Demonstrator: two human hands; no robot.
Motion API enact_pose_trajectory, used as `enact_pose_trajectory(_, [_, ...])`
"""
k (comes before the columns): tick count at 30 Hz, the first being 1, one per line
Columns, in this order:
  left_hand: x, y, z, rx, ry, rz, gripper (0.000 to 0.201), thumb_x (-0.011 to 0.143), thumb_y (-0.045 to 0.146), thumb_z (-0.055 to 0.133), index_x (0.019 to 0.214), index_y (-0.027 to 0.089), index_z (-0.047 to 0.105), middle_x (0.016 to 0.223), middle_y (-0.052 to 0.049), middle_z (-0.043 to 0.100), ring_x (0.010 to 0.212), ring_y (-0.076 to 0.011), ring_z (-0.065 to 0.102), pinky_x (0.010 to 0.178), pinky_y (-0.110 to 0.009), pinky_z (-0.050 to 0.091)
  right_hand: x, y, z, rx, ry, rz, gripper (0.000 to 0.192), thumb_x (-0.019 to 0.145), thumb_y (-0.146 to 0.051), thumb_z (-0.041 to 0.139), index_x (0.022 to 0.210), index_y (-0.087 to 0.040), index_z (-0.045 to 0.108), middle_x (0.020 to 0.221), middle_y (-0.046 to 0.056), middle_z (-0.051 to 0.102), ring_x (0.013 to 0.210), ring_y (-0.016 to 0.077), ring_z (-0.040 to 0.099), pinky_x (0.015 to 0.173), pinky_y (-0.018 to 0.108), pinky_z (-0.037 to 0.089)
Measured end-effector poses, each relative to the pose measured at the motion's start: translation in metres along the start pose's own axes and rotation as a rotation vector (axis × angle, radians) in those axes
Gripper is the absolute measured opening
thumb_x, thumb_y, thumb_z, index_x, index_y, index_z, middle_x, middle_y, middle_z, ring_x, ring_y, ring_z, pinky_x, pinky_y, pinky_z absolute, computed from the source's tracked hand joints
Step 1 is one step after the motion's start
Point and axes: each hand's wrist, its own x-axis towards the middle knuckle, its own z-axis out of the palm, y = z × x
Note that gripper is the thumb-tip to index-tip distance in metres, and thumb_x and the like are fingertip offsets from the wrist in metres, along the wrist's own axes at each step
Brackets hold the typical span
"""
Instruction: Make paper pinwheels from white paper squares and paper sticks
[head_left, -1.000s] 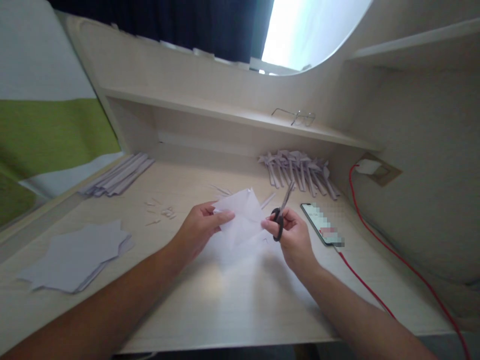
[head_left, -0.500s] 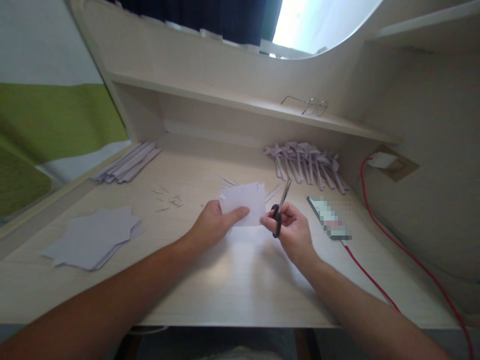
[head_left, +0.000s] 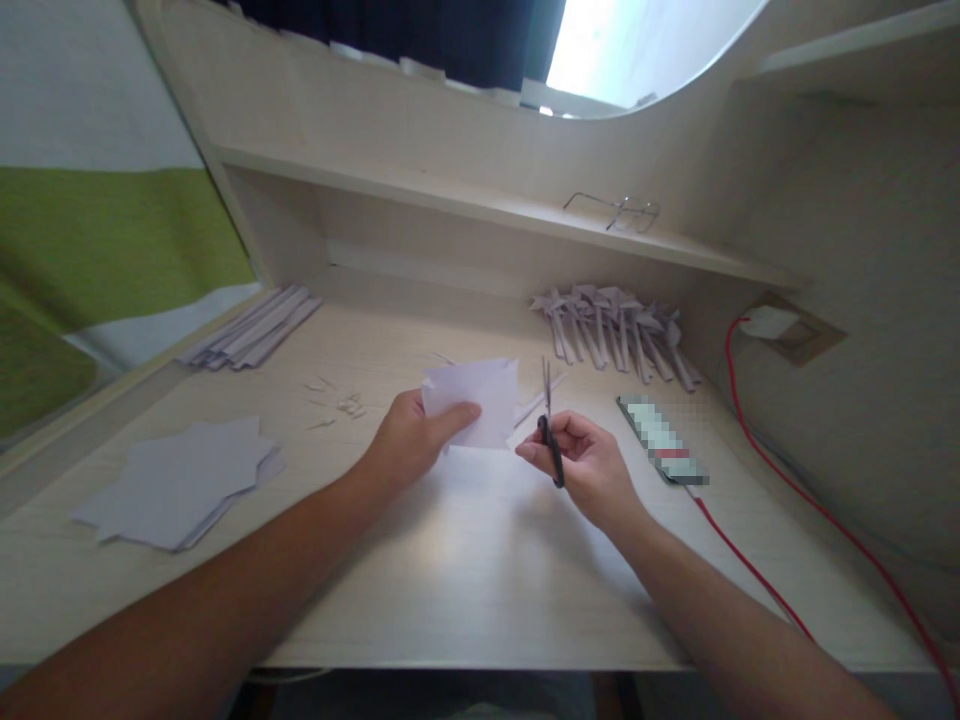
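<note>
My left hand (head_left: 417, 432) pinches a square white sheet of paper (head_left: 491, 392) by its left side, thumb on top, above the middle of the desk. To the right of the sheet, my right hand (head_left: 589, 462) grips black-handled scissors (head_left: 550, 432). Their blades point away from me and stand slightly apart, clear of the paper's edge. A thin white paper strip (head_left: 534, 402) lies on the desk behind the scissors. Small rolled paper bits (head_left: 346, 404) are scattered left of my left hand.
A stack of white paper squares (head_left: 180, 480) lies at the left, with folded paper sticks (head_left: 251, 325) behind it. Paper pinwheels on sticks (head_left: 611, 325) are lined up at the back right. A phone (head_left: 661, 440) with a red cable (head_left: 750, 565) lies right; glasses (head_left: 619, 212) rest on the shelf.
The paper has shifted slightly left with my left hand. My right hand has turned the scissors so the blades point straighter away, and the blades now show a gap.
</note>
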Motion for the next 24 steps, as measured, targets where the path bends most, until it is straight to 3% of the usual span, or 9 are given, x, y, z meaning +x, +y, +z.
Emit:
enact_pose_trajectory(8, [0.012,0.007,-0.012,-0.189,0.206,0.128,0.024,0.066,0.028,0.083,0.082,0.012,0.075,0.08,-0.005,0.075,0.073,-0.0199,0.067,0.075,-0.031,0.053,0.0,-0.004,-0.011,-0.205,-0.271,0.209,0.033,0.071,-0.043,0.087,0.079,-0.016,0.071,0.069,0.001,0.066,0.062,0.0131,0.056,0.057,0.026,0.041])
enact_pose_trajectory(13, [0.011,0.014,-0.008,-0.268,0.223,0.105,0.024,0.062,0.025,0.083,0.08,0.012,0.074,0.08,-0.004,0.075,0.072,-0.0192,0.067,0.074,-0.03,0.052,-0.003,-0.008,-0.01,-0.366,-0.27,0.164,0.03,0.071,-0.039,0.086,0.073,-0.016,0.068,0.064,-0.002,0.06,0.06,0.0118,0.048,0.055,0.026,0.035])
enact_pose_trajectory(24, [0.01,0.013,-0.007,-0.266,0.194,0.096,0.021,0.062,0.024,0.082,0.079,0.013,0.074,0.081,-0.004,0.074,0.073,-0.0179,0.065,0.073,-0.029,0.049,-0.004,-0.006,-0.011,-0.402,-0.259,0.146,0.034,0.072,-0.042,0.086,0.068,-0.017,0.064,0.059,-0.005,0.05,0.058,0.0111,0.041,0.053,0.026,0.029])
